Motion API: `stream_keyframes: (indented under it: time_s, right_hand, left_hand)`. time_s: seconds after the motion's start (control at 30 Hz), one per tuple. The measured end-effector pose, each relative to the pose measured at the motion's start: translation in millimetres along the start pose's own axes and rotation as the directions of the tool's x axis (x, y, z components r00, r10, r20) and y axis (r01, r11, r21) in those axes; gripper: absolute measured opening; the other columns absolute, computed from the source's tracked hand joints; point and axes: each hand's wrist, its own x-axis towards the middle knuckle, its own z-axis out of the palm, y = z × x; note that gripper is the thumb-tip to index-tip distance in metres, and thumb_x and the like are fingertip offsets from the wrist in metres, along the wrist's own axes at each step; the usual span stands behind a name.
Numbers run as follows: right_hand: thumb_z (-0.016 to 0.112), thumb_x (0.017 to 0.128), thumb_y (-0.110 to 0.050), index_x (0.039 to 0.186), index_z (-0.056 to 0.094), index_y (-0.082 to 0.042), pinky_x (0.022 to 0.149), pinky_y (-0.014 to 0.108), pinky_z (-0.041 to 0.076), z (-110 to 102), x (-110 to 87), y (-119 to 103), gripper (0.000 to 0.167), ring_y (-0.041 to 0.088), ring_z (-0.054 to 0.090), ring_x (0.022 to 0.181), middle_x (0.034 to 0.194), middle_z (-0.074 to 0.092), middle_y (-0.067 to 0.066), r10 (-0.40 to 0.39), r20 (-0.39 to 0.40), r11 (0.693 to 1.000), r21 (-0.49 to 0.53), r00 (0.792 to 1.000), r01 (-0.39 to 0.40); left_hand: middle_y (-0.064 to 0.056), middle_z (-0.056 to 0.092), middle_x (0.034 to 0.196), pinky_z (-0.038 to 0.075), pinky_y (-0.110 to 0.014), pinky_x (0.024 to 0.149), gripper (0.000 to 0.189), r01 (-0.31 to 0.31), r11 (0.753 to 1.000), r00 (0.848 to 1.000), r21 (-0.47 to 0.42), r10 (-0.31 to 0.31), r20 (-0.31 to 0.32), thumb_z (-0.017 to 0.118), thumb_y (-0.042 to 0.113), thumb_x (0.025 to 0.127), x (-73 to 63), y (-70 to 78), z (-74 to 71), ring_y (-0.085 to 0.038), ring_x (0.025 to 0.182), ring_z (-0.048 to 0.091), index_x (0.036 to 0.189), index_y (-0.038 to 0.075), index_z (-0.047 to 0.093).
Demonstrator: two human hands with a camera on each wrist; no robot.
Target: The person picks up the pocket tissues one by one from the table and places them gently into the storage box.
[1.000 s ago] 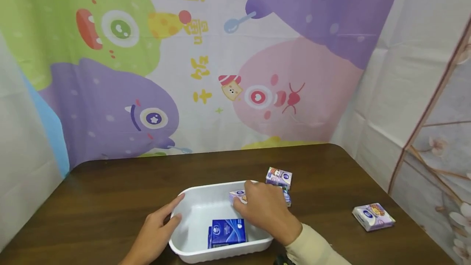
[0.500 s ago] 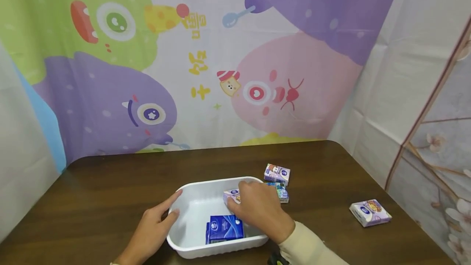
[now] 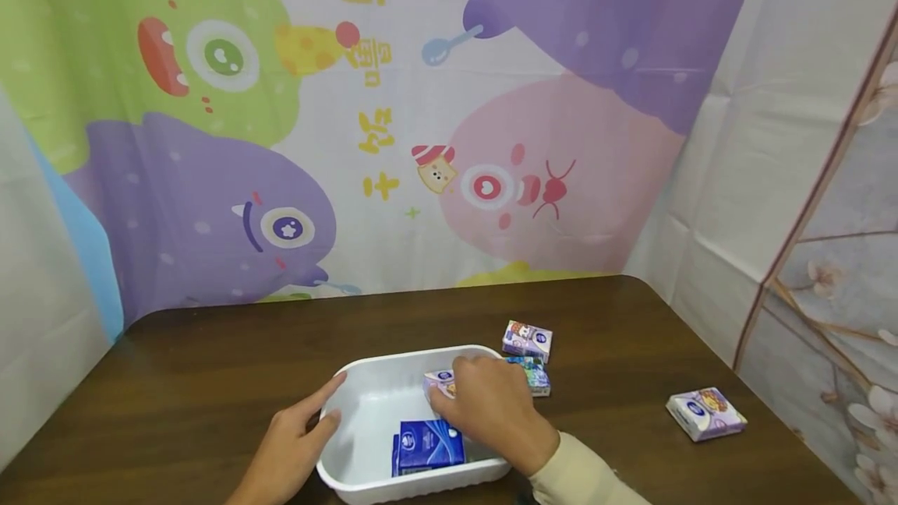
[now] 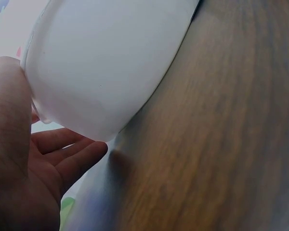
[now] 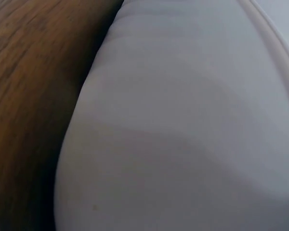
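Observation:
A white plastic tray stands on the dark wooden table. My left hand rests against the tray's left end, thumb and index finger spread along the rim; in the left wrist view its other fingers extend beneath the corner, fairly straight. My right hand reaches over the tray's right side and holds a small purple-and-white tissue pack inside by the back wall, covering much of it. Blue tissue packs lie in the front of the tray, one overlapping another. The right wrist view shows only the tray's outer wall.
Just behind the tray's right corner lie a purple tissue pack and a blue-green one, partly hidden by my right hand. Another purple tissue pack lies farther right. A cartoon-printed curtain hangs behind the table.
My right hand has shifted slightly left with the purple tissue pack, deeper into the tray. The left hand stays at the tray's end. The head view has tilted a little.

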Motion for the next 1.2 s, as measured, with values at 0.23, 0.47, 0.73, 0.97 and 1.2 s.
stream_keyframes:
  time_s: [0.23, 0.47, 0.73, 0.97, 1.2]
  right_hand:
    - [0.068, 0.085, -0.057, 0.058, 0.052, -0.016, 0.034, 0.030, 0.028, 1.7, 2.2, 1.2, 0.051, 0.012, 0.037, 0.042, 0.049, 0.039, -0.006, -0.004, -0.015, 1.000, 0.002, 1.000, 0.004]
    - [0.068, 0.084, -0.058, 0.055, 0.048, -0.018, 0.034, 0.032, 0.028, 1.1, 1.3, 0.2, 0.053, 0.014, 0.038, 0.042, 0.049, 0.039, -0.006, -0.002, -0.044, 1.000, -0.007, 0.999, 0.002]
    - [0.069, 0.083, -0.057, 0.056, 0.050, -0.018, 0.034, 0.030, 0.026, 4.8, -3.4, -7.9, 0.051, 0.013, 0.038, 0.042, 0.048, 0.040, -0.006, -0.023, -0.047, 1.000, 0.007, 0.999, 0.023]
    - [0.068, 0.083, -0.058, 0.057, 0.053, -0.017, 0.035, 0.031, 0.028, 6.6, -3.4, -5.1, 0.050, 0.016, 0.041, 0.044, 0.050, 0.042, -0.006, 0.009, -0.025, 1.000, 0.007, 1.000, -0.009]
    - [0.067, 0.083, -0.058, 0.057, 0.051, -0.018, 0.035, 0.031, 0.028, 6.3, -2.7, -0.6, 0.051, 0.015, 0.040, 0.043, 0.050, 0.041, -0.006, 0.010, -0.018, 1.000, -0.005, 1.000, -0.010]
  left_hand:
    - [-0.013, 0.059, 0.138, 0.046, -0.045, 0.099, 0.045, -0.035, 0.999, 0.999, -0.005, 0.035, -0.022, 0.062, 0.013, 0.098, 1.2, 1.9, 1.0, -0.027, 0.125, 0.054, 0.143, 0.019, 0.059]
    - [-0.013, 0.057, 0.140, 0.046, -0.047, 0.101, 0.045, -0.019, 0.999, 1.000, -0.025, 0.019, -0.009, 0.061, 0.014, 0.099, 1.8, 2.1, -0.3, -0.028, 0.127, 0.053, 0.144, 0.019, 0.057]
    - [-0.018, 0.059, 0.138, 0.046, -0.049, 0.101, 0.046, 0.044, 0.999, 0.999, 0.010, -0.044, 0.013, 0.060, 0.014, 0.099, -7.1, -1.2, -5.7, -0.030, 0.126, 0.055, 0.144, 0.016, 0.057]
    - [-0.016, 0.056, 0.142, 0.043, -0.052, 0.104, 0.046, 0.053, 0.999, 0.998, 0.000, -0.052, 0.033, 0.059, 0.016, 0.100, -4.3, -0.3, -3.2, -0.033, 0.129, 0.052, 0.146, 0.017, 0.055]
    - [-0.013, 0.057, 0.140, 0.044, -0.050, 0.103, 0.045, -0.001, 1.000, 1.000, -0.006, 0.001, 0.000, 0.061, 0.016, 0.099, -2.9, 0.4, 1.0, -0.030, 0.128, 0.053, 0.144, 0.020, 0.057]
